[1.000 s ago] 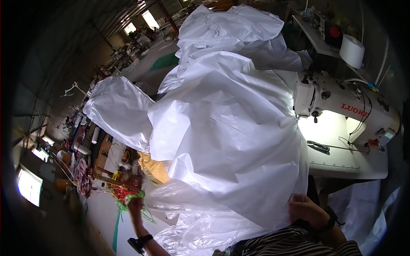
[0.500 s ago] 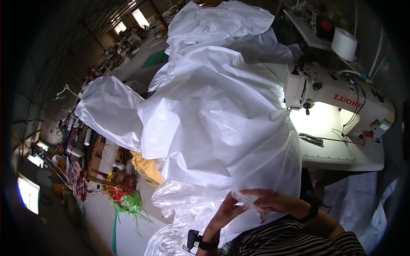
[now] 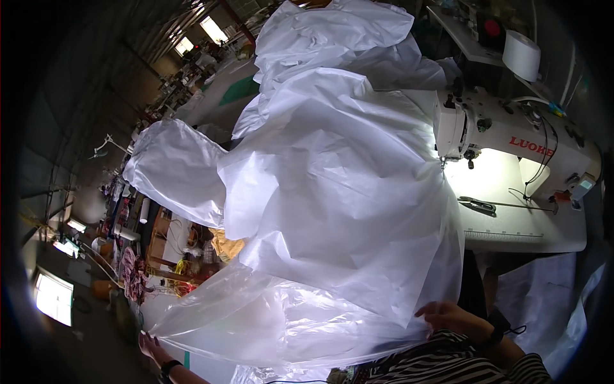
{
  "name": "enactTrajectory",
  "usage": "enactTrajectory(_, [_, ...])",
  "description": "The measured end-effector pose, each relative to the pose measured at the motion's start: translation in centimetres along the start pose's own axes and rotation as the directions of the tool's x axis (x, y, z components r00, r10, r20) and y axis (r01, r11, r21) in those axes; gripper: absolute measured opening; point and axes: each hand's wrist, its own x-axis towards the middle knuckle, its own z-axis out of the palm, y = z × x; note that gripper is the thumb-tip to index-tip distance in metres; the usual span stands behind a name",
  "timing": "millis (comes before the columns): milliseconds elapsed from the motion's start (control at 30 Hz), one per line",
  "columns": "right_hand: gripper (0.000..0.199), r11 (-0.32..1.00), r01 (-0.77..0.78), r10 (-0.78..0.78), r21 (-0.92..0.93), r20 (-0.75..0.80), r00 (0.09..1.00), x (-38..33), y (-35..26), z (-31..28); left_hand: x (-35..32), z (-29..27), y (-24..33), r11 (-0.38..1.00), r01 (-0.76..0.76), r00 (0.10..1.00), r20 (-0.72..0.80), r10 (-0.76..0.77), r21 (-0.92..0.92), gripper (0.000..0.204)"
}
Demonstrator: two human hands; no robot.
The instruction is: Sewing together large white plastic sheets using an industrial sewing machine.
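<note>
A large white woven-plastic sheet (image 3: pixel 332 185) lies bunched over the sewing table, its right edge under the needle of a white sewing machine (image 3: pixel 505 131). From beneath its near part a clear plastic film (image 3: pixel 236 313) spreads toward me, pulled out wide to the left. At the film's far left corner my left hand (image 3: pixel 152 349) is closed on its edge. My right hand (image 3: pixel 453 322), close to my body at the lower right, has curled fingers at the film's other end. Film runs taut between the two hands.
Thread snips (image 3: pixel 478 206) lie on the machine bed, beside a ruler strip (image 3: pixel 505 234). A white thread cone (image 3: pixel 521 56) stands behind the machine. More white sheeting (image 3: pixel 332 32) is heaped at the far end. Left of the table are a yellow bag (image 3: pixel 226 245) and tangled cords (image 3: pixel 182 269).
My hands were together in front of me, fingering the clear film. My left hand has swung far left, drawing the film out; my right has shifted slightly right. The view has moved a little.
</note>
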Motion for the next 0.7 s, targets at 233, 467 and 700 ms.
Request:
enactTrajectory(233, [0.025, 0.994, -0.002, 0.025, -0.110, 0.207, 0.978, 0.5, 1.8, 1.7, -38.5, 16.6, 7.7, 0.835, -0.460, 0.250, 0.858, 0.448, -0.301, 0.058])
enactTrajectory(467, [0.022, 0.950, 0.245, -0.226, -0.195, 0.114, 0.967, -3.8, 1.5, 1.4, -51.2, 29.7, -0.8, 0.297, -0.944, -0.121, 0.989, 0.085, -0.141, 0.067])
enactTrajectory(700, [0.024, 0.883, 0.383, -0.348, -0.271, 0.168, 0.922, -2.5, 3.4, 1.5, -59.8, 19.6, 2.5, 0.873, -0.342, -0.273, 0.925, 0.262, -0.348, 0.078])
